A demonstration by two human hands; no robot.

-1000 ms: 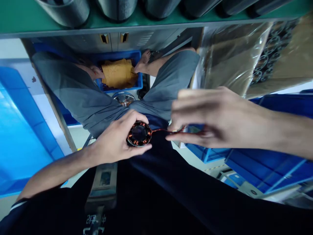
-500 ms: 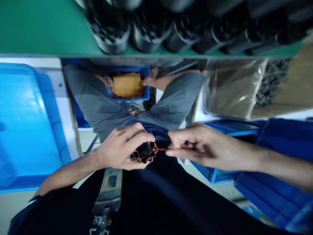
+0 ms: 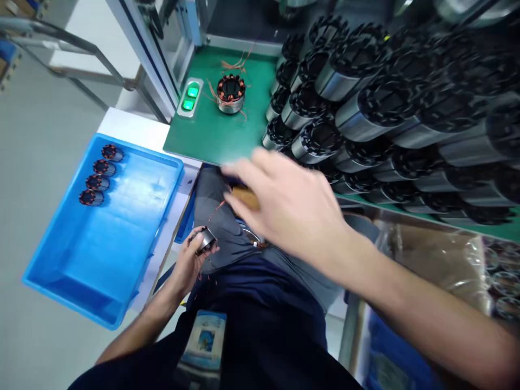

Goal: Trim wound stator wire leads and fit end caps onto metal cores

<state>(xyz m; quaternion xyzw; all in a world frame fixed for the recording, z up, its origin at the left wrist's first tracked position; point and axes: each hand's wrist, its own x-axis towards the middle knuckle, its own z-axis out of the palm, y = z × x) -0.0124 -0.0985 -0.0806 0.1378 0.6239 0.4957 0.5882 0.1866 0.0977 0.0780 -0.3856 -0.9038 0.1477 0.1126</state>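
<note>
In the lower middle, my left hand (image 3: 190, 257) is closed around a small motor stator (image 3: 206, 239) with a bare steel side and black slotted ends. Thin copper wire (image 3: 216, 210) sticks up from this stator, and more loose strands hang below it. My right hand (image 3: 280, 200) is raised over my lap, large and blurred. Its thumb and forefinger are apart with nothing visible between them; the remaining fingers are partly hidden. The wire's upper end appears near the right thumb, but I cannot tell whether they touch.
Several wound stators (image 3: 97, 182) lie along the left side of a blue tray (image 3: 162, 162). On the green bench (image 3: 207, 138) are another wound stator (image 3: 230, 100), a box with two lit green buttons (image 3: 190, 97) and stacked unwound stators (image 3: 357, 116). A cardboard box (image 3: 430, 254) is at right.
The view has swung left and up to the bench. My right hand has let go of the copper wire and moved up. My left hand still holds the stator, now turned side-on.
</note>
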